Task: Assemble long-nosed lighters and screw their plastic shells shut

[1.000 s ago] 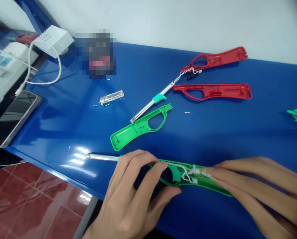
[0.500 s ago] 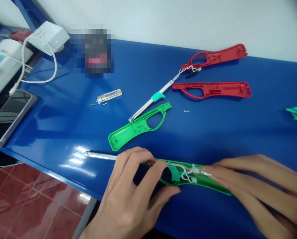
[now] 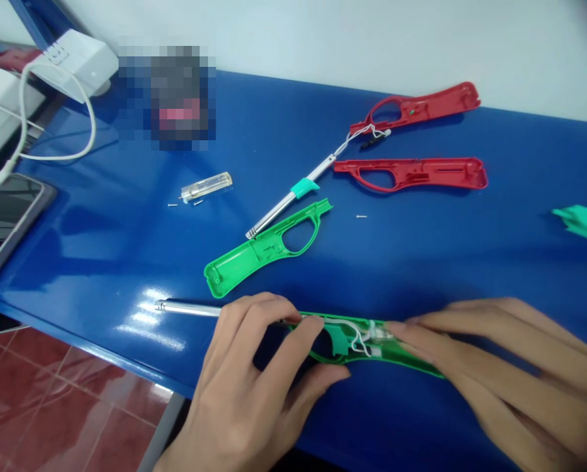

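A green lighter half-shell [image 3: 406, 359] lies at the table's front, its hollow side up. Its silver metal tube [image 3: 188, 308] sticks out to the left. Inside sit a teal trigger [image 3: 340, 339], white wires [image 3: 356, 335] and a clear fuel tank [image 3: 380, 332]. With thumb and fingers, my left hand [image 3: 259, 367] grips the shell around its trigger opening, hiding the neck. My right hand [image 3: 490, 354] presses its fingertips together on the fuel tank at the handle end, covering most of it.
Farther back lie another green half-shell [image 3: 234, 265], a second metal tube [image 3: 318, 172], two red half-shells [image 3: 435, 105] [image 3: 435, 174], a loose fuel tank [image 3: 208, 187] and small screws [image 3: 361, 216]. A teal piece [image 3: 581, 221] is at right, a phone [image 3: 16, 219] and charger [image 3: 80, 62] at left.
The whole view has shifted slightly, so things appear farther left. My right fingertips have slid a little left along the fuel tank. My left hand keeps its grip.
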Demonstrator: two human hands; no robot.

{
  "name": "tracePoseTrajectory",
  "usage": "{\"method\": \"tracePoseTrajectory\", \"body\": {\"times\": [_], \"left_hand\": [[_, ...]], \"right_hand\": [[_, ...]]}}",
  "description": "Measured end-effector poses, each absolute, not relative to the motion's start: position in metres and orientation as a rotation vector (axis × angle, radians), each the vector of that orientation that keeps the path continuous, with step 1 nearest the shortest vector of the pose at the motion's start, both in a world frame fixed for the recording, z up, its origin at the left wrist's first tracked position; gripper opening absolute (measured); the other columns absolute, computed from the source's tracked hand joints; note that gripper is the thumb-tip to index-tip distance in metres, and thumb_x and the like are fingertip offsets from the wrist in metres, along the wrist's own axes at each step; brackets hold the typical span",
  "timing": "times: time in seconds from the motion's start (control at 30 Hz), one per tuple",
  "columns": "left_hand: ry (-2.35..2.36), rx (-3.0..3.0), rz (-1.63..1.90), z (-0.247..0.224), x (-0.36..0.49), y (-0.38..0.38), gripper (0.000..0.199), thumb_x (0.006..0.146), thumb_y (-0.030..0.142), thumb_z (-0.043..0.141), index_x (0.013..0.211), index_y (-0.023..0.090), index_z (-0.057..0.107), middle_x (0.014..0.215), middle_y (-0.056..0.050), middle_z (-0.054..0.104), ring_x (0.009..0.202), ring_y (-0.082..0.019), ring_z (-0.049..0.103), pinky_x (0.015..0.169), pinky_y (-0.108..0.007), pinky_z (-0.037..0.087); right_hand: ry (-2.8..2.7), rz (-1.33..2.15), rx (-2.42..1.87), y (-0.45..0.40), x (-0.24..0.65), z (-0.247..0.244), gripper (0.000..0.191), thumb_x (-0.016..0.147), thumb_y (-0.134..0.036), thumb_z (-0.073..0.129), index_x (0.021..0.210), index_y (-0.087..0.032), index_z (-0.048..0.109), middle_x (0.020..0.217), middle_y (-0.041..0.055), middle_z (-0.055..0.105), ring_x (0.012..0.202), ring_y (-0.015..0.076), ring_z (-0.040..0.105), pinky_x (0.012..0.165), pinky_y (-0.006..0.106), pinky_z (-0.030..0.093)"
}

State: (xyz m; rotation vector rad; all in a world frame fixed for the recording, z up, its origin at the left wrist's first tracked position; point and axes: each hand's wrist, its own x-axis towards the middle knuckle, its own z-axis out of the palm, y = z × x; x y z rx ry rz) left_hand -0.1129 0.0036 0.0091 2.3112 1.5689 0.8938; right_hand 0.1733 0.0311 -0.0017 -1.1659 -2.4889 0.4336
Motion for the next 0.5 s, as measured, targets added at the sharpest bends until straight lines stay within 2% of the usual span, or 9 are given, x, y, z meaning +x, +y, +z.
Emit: {"method": "tracePoseTrajectory", "body": {"times": [0.1, 0.2, 0.3, 0.4, 0.5], "left_hand": [[1.572, 2.307, 0.898, 0.008, -0.112, 0.003, 0.022, 0.102, 0.025, 0.079, 0.118, 0.012, 0.072, 0.116, -0.010, 0.063, 0.107, -0.022, 0.066, 0.098, -0.038, 0.056], [1.573, 2.304, 0.896, 0.008, -0.112, 0.003, 0.022, 0.101, 0.025, 0.079, 0.118, 0.012, 0.072, 0.118, -0.010, 0.063, 0.108, -0.022, 0.066, 0.100, -0.038, 0.056], [1.575, 2.312, 0.897, 0.008, -0.113, 0.003, 0.023, 0.102, 0.026, 0.079, 0.118, 0.012, 0.071, 0.117, -0.010, 0.063, 0.108, -0.022, 0.065, 0.100, -0.037, 0.055], [1.569, 2.314, 0.877, 0.008, -0.114, 0.002, 0.024, 0.102, 0.027, 0.079, 0.118, 0.012, 0.071, 0.117, -0.009, 0.062, 0.109, -0.022, 0.064, 0.102, -0.037, 0.054], [1.553, 2.339, 0.818, 0.010, -0.115, 0.002, 0.028, 0.104, 0.023, 0.076, 0.128, 0.013, 0.069, 0.121, -0.009, 0.061, 0.116, -0.023, 0.062, 0.109, -0.038, 0.050]], "right_hand": [[-2.480, 0.305, -1.148, 0.036, 0.168, -0.002, 0.059, 0.104, -0.008, 0.044, 0.150, -0.040, 0.063, 0.123, 0.0006, 0.072, 0.106, 0.0250, 0.065, 0.100, 0.044, 0.044], [-2.571, 0.193, -1.056, 0.040, 0.167, 0.002, 0.053, 0.098, -0.002, 0.048, 0.138, -0.030, 0.070, 0.112, 0.0028, 0.074, 0.098, 0.0234, 0.062, 0.092, 0.041, 0.043], [-2.647, 0.125, -1.015, 0.037, 0.170, 0.005, 0.055, 0.098, -0.004, 0.052, 0.145, -0.026, 0.068, 0.119, 0.0051, 0.076, 0.105, 0.0258, 0.064, 0.095, 0.042, 0.046], [-2.643, 0.138, -1.043, 0.029, 0.174, 0.004, 0.055, 0.103, -0.018, 0.056, 0.157, -0.027, 0.060, 0.130, 0.0062, 0.076, 0.109, 0.0283, 0.068, 0.098, 0.046, 0.050], [-2.635, 0.139, -1.067, 0.024, 0.174, 0.002, 0.056, 0.105, -0.024, 0.057, 0.161, -0.028, 0.056, 0.132, 0.0059, 0.076, 0.110, 0.0285, 0.069, 0.098, 0.045, 0.052]]}}
